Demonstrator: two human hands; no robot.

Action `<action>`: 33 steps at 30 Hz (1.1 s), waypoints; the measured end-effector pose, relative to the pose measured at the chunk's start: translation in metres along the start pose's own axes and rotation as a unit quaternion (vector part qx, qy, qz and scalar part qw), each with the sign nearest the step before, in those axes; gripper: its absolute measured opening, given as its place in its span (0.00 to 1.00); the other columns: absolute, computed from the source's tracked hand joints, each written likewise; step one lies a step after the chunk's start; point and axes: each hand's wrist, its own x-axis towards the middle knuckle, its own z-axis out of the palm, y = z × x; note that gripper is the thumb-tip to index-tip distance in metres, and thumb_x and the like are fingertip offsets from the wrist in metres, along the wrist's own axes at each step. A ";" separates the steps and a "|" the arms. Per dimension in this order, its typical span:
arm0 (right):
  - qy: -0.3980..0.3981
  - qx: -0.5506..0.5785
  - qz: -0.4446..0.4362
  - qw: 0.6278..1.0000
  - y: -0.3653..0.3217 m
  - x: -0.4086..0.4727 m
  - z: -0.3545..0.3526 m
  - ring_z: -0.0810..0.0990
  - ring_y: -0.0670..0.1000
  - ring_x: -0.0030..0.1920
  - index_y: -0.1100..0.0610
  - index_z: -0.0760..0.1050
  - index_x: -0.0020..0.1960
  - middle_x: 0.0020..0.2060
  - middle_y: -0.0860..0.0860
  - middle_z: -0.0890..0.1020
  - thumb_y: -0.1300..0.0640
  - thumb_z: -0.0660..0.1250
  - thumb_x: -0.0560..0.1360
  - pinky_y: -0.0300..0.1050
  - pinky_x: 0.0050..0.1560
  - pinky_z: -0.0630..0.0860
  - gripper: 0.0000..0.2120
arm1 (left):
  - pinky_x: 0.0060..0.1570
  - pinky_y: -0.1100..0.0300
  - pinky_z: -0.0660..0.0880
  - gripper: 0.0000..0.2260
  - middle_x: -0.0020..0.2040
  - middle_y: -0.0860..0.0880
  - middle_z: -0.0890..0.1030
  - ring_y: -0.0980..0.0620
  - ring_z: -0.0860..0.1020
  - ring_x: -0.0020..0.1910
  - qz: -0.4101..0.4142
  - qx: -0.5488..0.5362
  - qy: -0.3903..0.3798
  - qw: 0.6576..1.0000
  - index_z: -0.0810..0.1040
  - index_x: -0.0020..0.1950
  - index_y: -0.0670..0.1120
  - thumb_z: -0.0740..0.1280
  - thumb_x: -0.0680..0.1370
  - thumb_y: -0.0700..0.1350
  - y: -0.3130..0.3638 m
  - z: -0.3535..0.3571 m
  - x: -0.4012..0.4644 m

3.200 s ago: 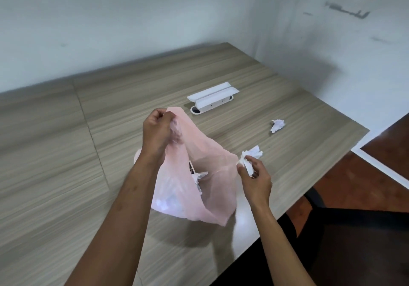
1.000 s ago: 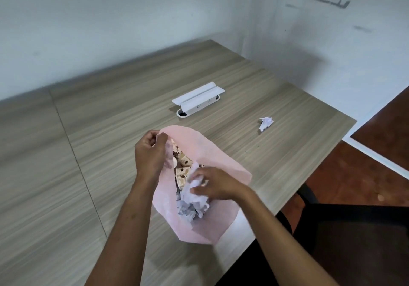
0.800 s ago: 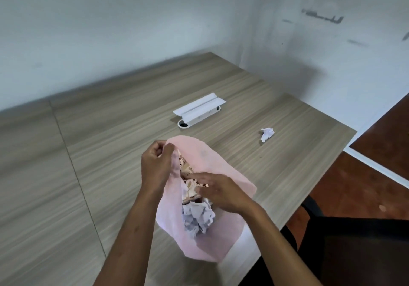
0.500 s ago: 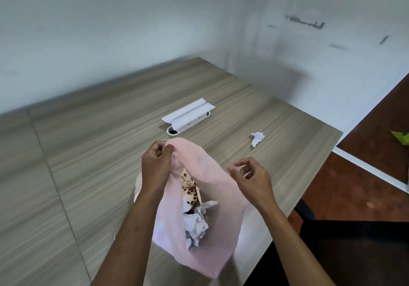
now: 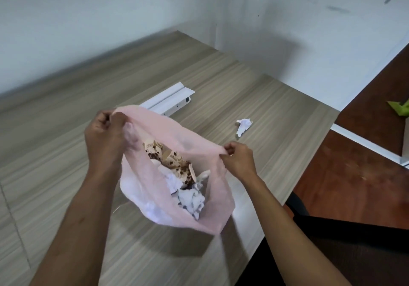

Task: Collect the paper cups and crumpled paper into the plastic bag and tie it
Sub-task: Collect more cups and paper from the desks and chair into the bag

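Chair: a dark chair (image 5: 345, 241) sits at the lower right, close against the near table edge, below the right forearm.
Table: a wood-grain table (image 5: 55, 153) carries everything; its right edge runs diagonally beside the reddish-brown floor (image 5: 345, 175).
Plastic bag: a thin pink plastic bag (image 5: 141, 175) hangs between both hands over the near part of the table, mouth stretched wide, its bottom sagging to the surface.
Left hand: the left hand (image 5: 106, 137) is closed in a pinch on the bag's far-left rim, thumb and fingers pressed on the film.
Right hand: the right hand (image 5: 238, 160) is curled, pinching the rim on the right side and pulling it taut.
Paper cups: brown-spotted paper cups (image 5: 170, 159) lie tilted inside the bag, upper part of the opening.
Paper in bag: crumpled white paper (image 5: 191, 199) lies inside, beneath and in front of the cups.
Loose paper: one crumpled paper scrap (image 5: 243, 126) lies on the table beyond the right hand, apart from the bag, nothing between them.
White box: a long white box (image 5: 170, 99) lies behind the bag, its near end hidden by the raised rim.
Green object: something green (image 5: 400, 109) shows on the floor at the far right; too cut off to identify.
Walls: pale walls (image 5: 110, 9) meet in a corner behind the table.
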 end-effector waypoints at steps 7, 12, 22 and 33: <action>-0.112 0.256 0.016 0.960 0.033 0.058 -0.028 0.68 0.43 0.25 0.56 0.80 0.57 0.46 0.47 0.83 0.62 0.67 0.76 0.35 0.24 0.61 0.11 | 0.34 0.61 0.68 0.09 0.34 0.54 0.76 0.56 0.72 0.32 -0.008 0.005 -0.029 1.000 0.78 0.38 0.52 0.64 0.76 0.41 -0.017 0.026 0.008; 0.094 0.133 0.047 0.986 0.058 0.120 -0.024 0.78 0.46 0.40 0.51 0.80 0.48 0.46 0.44 0.82 0.55 0.66 0.74 0.43 0.42 0.73 0.05 | 0.33 0.67 0.70 0.08 0.35 0.54 0.77 0.58 0.73 0.32 -0.007 0.003 -0.049 0.999 0.78 0.41 0.51 0.65 0.77 0.40 -0.028 0.053 0.008; -0.103 -0.295 0.011 0.950 0.112 0.215 -0.004 0.64 0.57 0.74 0.42 0.72 0.68 0.73 0.52 0.69 0.38 0.62 0.66 0.51 0.71 0.64 0.31 | 0.33 0.68 0.71 0.07 0.33 0.55 0.77 0.58 0.73 0.32 -0.026 -0.006 -0.079 0.996 0.79 0.41 0.49 0.66 0.77 0.40 -0.045 0.086 0.003; 0.096 -0.059 0.013 0.994 0.095 0.123 0.000 0.77 0.51 0.42 0.65 0.76 0.40 0.39 0.57 0.81 0.66 0.68 0.72 0.29 0.38 0.67 0.03 | 0.34 0.68 0.72 0.06 0.35 0.53 0.77 0.57 0.74 0.33 -0.029 0.011 -0.056 0.998 0.79 0.43 0.47 0.65 0.77 0.39 -0.041 0.060 0.002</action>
